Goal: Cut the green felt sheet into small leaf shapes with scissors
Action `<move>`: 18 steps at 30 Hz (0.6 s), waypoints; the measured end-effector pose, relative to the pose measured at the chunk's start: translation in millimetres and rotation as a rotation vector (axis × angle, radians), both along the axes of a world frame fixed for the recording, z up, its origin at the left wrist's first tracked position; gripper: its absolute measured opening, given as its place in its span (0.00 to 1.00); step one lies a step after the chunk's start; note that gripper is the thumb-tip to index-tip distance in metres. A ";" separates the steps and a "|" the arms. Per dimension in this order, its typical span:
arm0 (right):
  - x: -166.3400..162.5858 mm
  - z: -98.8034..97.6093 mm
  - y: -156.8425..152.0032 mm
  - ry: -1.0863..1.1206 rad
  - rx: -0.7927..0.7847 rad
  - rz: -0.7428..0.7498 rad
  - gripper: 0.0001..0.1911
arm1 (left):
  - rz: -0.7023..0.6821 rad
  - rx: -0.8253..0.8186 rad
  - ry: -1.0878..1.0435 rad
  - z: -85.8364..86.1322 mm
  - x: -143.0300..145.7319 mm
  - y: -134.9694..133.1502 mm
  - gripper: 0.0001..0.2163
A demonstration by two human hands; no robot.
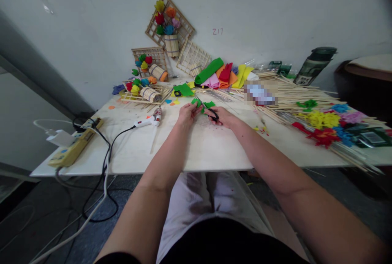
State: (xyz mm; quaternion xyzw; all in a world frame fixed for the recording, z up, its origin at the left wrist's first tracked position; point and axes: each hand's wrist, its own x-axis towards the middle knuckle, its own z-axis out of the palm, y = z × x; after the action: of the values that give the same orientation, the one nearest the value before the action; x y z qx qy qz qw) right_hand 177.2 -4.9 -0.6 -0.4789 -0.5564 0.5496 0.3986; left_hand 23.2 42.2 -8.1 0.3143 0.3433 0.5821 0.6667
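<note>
Right hand (224, 118) has its grip wrapped around the dark handles of the scissors (215, 112), whose blades point far and left; whether the blades are parted is too small to tell. Left hand (187, 114) has its grip closed on green paper (209, 104), pinched between thumb and fingers. Green shows on both sides of the blades, between the two hands, over the middle of the table (208, 153); one piece or two, I cannot tell.

The paper looks thin, light and soft, so it would probably fold away from a blade, and crush or tear under a hard pull. An edge well clear of the blades seems the best place to hold it, with a flat, gentle pinch. The scissors look stiff and easy in one hand, best taken by their loops.

Farther off and left lies a larger green sheet (183, 89); beyond it, to the right, is a thick green roll (209, 71). A white glue gun (148, 121) lies left of both hands.
</note>
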 end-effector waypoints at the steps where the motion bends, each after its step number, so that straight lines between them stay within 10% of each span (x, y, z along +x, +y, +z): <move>1: -0.2 0.9 -0.5 0.002 -0.007 -0.003 0.09 | -0.001 0.000 0.006 0.0 0.0 -0.1 0.14; 18: -4.0 8.1 -3.5 0.051 -0.088 -0.082 0.09 | -0.007 -0.010 -0.016 -1.6 -1.7 2.4 0.12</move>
State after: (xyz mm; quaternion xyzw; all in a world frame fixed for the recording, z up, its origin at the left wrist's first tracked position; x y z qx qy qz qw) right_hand 173.1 -8.4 7.5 -0.5043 -0.5014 0.5688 0.4132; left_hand 21.6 44.6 -9.7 0.3077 0.3398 0.5803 0.6731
